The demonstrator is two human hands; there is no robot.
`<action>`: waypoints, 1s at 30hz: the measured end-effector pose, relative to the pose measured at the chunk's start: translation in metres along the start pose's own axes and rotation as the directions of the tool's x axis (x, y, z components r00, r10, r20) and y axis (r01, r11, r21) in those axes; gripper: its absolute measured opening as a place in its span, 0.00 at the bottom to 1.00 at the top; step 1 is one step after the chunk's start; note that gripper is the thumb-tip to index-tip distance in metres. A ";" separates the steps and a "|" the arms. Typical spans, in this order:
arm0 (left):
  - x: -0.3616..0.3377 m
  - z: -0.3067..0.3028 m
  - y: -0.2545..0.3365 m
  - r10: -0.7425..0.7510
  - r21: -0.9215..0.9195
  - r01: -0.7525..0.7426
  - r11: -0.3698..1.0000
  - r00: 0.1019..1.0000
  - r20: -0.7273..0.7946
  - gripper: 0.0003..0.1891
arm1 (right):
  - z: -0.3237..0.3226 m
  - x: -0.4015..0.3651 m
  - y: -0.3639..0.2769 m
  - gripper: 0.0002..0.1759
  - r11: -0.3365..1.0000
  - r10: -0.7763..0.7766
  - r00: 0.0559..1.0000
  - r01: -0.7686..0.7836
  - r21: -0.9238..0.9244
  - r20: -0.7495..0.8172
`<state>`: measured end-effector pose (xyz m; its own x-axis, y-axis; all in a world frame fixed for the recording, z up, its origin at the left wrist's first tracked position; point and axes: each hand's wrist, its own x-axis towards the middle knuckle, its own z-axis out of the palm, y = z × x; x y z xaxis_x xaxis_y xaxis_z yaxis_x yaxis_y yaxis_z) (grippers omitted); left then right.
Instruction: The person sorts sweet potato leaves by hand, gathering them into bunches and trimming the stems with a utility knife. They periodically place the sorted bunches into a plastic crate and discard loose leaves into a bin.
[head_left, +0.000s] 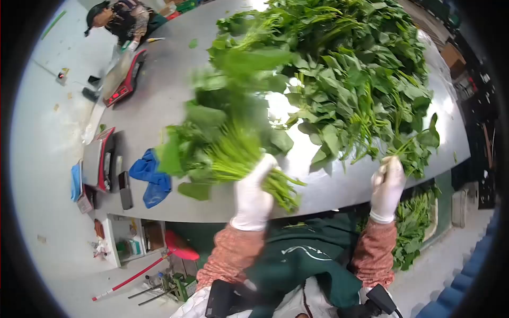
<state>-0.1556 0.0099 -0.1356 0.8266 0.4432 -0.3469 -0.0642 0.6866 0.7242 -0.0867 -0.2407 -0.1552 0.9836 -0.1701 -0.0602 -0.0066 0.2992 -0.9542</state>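
Note:
My left hand [255, 197], in a white glove, is closed around the stems of a bunch of leafy greens [233, 153]. The stem ends stick out to the right of the fist, and the leaves spread up and left, partly smeared by motion. Further right, my gloved right hand [388, 183] has its fingers pinched at the stems of a leafy sprig [416, 146], by the near edge of the big heap of greens [339, 58]. The exact grip of the right fingertips is partly hidden.
The metal table [169, 95] carries a blue cloth or glove [151, 177] and two red scales [127, 79] along its left side. Another person [124, 21] stands at the far left corner. A container of greens [416, 228] sits below the table at right.

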 end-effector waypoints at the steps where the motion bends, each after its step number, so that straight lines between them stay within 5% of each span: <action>1: -0.003 -0.001 0.008 0.063 0.080 -0.065 0.995 0.998 0.027 0.12 | -0.038 0.025 0.005 0.17 0.887 0.037 0.986 -0.108 0.449 0.165; 3: -0.002 -0.009 0.010 0.142 0.192 -0.160 0.968 0.984 0.106 0.13 | -0.031 0.027 -0.019 0.24 0.772 0.148 0.972 -0.230 0.593 0.185; 5: -0.001 -0.007 0.003 0.080 0.115 -0.099 0.988 0.984 0.160 0.14 | 0.003 0.005 -0.020 0.30 0.887 0.118 0.923 -0.264 0.378 0.366; 7: -0.009 0.011 -0.001 0.042 0.020 -0.046 0.999 0.986 0.159 0.12 | 0.046 -0.019 -0.025 0.29 0.991 0.135 0.873 -0.123 -0.055 0.469; 9: -0.009 0.000 -0.010 0.202 0.441 -0.329 0.835 0.929 0.310 0.11 | 0.076 -0.028 -0.033 0.24 0.836 -0.179 0.739 0.463 -0.296 0.649; 10: -0.013 -0.003 -0.009 0.337 0.592 -0.608 0.528 0.791 0.511 0.10 | 0.091 -0.030 -0.027 0.19 0.745 -0.271 0.682 0.596 -0.301 0.680; 11: -0.012 0.007 -0.006 0.090 0.307 -0.156 0.939 0.972 0.219 0.10 | 0.102 -0.030 -0.022 0.15 0.633 -0.349 0.611 0.713 -0.301 0.711; 13: -0.016 -0.015 -0.019 0.003 0.461 -0.085 0.883 0.984 0.177 0.11 | 0.113 -0.035 -0.017 0.09 0.510 -0.474 0.438 0.844 -0.167 0.764; 14: -0.026 -0.004 -0.009 0.340 0.783 -0.465 0.413 0.877 0.341 0.19 | 0.119 -0.033 -0.008 0.09 0.487 -0.589 0.438 0.863 -0.135 0.679; 15: -0.017 -0.016 0.000 0.289 0.773 -0.634 0.023 0.744 0.602 0.23 | 0.114 -0.024 -0.022 0.09 0.731 -0.364 0.478 0.679 -0.073 0.799; 16: -0.021 -0.022 -0.002 0.194 0.559 -0.367 0.744 0.918 0.345 0.23 | 0.114 -0.021 -0.018 0.09 0.745 -0.429 0.492 0.667 -0.012 0.758; 17: -0.026 -0.010 -0.001 0.061 0.309 -0.171 0.936 0.940 0.335 0.21 | 0.114 -0.019 -0.017 0.09 0.753 -0.488 0.503 0.656 0.052 0.713; 18: -0.031 0.001 0.000 -0.074 0.031 0.067 0.997 0.945 0.318 0.20 | 0.109 -0.017 -0.021 0.09 0.781 -0.381 0.486 0.624 -0.008 0.786; 20: -0.028 0.001 -0.008 -0.034 0.134 -0.046 0.990 0.842 0.539 0.15 | 0.095 -0.010 -0.033 0.09 0.814 -0.151 0.427 0.566 -0.133 0.892; 23: -0.006 -0.019 -0.020 -0.167 0.344 0.003 0.939 0.879 0.447 0.09 | 0.081 0.004 -0.033 0.11 0.820 0.156 0.355 0.474 -0.321 0.922; 24: -0.011 0.003 -0.019 -0.129 0.225 0.041 0.974 0.910 0.394 0.05 | 0.074 -0.002 -0.018 0.11 0.726 -0.040 0.480 0.616 -0.304 0.876; 25: -0.009 0.014 -0.011 -0.077 0.237 -0.038 0.971 0.887 0.456 0.07 | 0.055 0.001 -0.014 0.11 0.792 -0.223 0.609 0.568 -0.223 0.761; 26: -0.003 0.015 -0.007 -0.035 0.151 -0.041 0.988 0.885 0.465 0.07 | 0.038 0.011 -0.004 0.11 0.844 -0.153 0.778 0.424 -0.330 0.609; 27: 0.002 0.012 -0.001 0.010 0.062 -0.044 0.997 0.884 0.467 0.07 | 0.029 0.027 -0.003 0.11 0.737 -0.297 0.875 0.465 -0.490 0.383; 29: 0.010 0.008 0.010 0.076 -0.047 -0.061 0.997 0.874 0.480 0.05 | 0.004 0.058 0.001 0.09 0.689 -0.357 0.933 0.296 -0.662 0.045; 30: 0.011 0.006 0.011 0.081 -0.070 -0.054 0.996 0.883 0.463 0.04 | -0.013 0.076 0.018 0.12 0.447 -0.407 0.906 0.312 -0.838 0.120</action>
<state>-0.1439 0.0184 -0.1277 0.9833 0.1799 0.0282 -0.1481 0.7003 0.6983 -0.0146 -0.2602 -0.1802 0.9151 -0.1634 0.3686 0.1524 -0.7062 -0.6914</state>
